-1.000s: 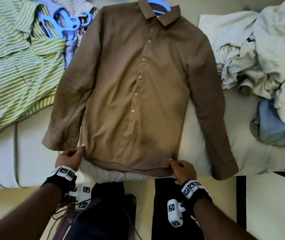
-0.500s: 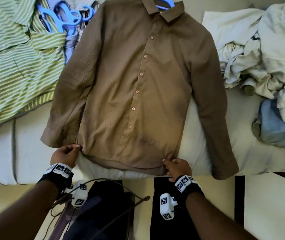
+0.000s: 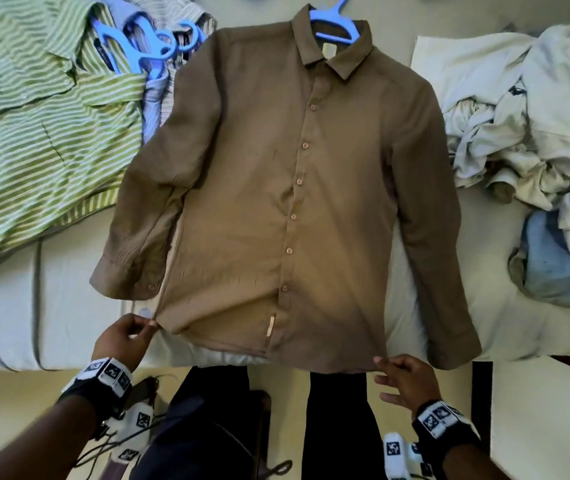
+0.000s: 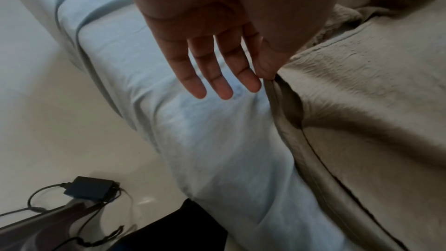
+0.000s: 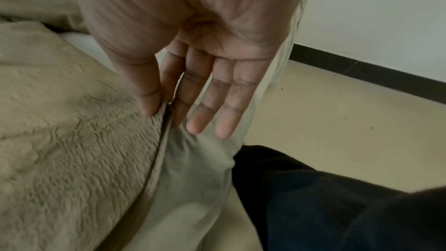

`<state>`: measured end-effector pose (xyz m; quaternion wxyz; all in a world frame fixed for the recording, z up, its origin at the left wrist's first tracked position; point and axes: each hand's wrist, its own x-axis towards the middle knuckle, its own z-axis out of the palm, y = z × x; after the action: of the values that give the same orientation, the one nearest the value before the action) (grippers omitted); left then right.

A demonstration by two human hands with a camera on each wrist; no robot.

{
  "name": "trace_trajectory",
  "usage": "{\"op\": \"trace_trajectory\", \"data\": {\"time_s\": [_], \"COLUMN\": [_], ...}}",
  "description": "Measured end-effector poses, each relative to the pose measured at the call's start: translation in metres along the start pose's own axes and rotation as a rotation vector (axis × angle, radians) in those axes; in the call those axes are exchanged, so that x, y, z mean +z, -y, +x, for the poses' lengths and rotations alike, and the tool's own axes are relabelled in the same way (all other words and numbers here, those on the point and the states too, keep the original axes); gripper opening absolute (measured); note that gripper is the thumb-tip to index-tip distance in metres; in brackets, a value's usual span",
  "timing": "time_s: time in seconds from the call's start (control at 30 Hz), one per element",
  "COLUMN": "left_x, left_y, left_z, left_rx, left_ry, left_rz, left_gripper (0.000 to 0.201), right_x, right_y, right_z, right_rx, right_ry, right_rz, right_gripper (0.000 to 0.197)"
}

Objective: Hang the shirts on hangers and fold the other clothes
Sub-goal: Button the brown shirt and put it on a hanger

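Observation:
A brown buttoned shirt [image 3: 276,188] lies flat on the white bed [image 3: 17,317], on a blue hanger [image 3: 333,20] that pokes out of its collar. My left hand [image 3: 127,336] pinches the shirt's lower left hem corner [image 4: 271,80] between thumb and forefinger, the other fingers straight. My right hand [image 3: 403,374] pinches the lower right hem [image 5: 166,110] the same way, its other fingers spread over the bed's edge. Both sleeves lie straight along the body.
A green striped shirt [image 3: 30,133] on a blue hanger [image 3: 138,46] lies at the left. A heap of pale crumpled clothes [image 3: 525,126] and a blue garment [image 3: 550,261] sit at the right. My dark trouser legs [image 3: 339,427] and cables [image 4: 72,198] are below, on the floor.
The shirt's hem has been pulled down and stretched flat toward the bed's edge. Both hands moved apart slightly, and their free fingers have spread out.

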<state>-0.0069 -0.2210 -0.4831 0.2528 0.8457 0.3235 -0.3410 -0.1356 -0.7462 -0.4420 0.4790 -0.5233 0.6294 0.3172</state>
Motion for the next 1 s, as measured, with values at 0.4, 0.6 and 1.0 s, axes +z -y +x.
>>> {"op": "trace_trajectory", "data": {"time_s": [0.4,0.6,1.0], "left_x": [0.000,0.097,0.074], "left_y": [-0.032,-0.126,-0.128], "left_z": [-0.043,-0.055,0.012], "left_rx": [0.268,1.003,0.803], "left_ry": [-0.175,0.014,-0.056], "left_rz": [0.315,0.675,0.752], "left_gripper": [0.044,0.077,0.076], "right_x": [0.017,0.151,0.103], "right_y": [-0.006,0.044,0.082], "right_z": [0.004,-0.004,0.061], "right_rx": [-0.711,-1.198,-1.014], "right_ry": [-0.349,-0.281,-0.587], "right_rz": [-0.650,-1.033,-1.090], "right_gripper": [0.033,0.067,0.073]}}
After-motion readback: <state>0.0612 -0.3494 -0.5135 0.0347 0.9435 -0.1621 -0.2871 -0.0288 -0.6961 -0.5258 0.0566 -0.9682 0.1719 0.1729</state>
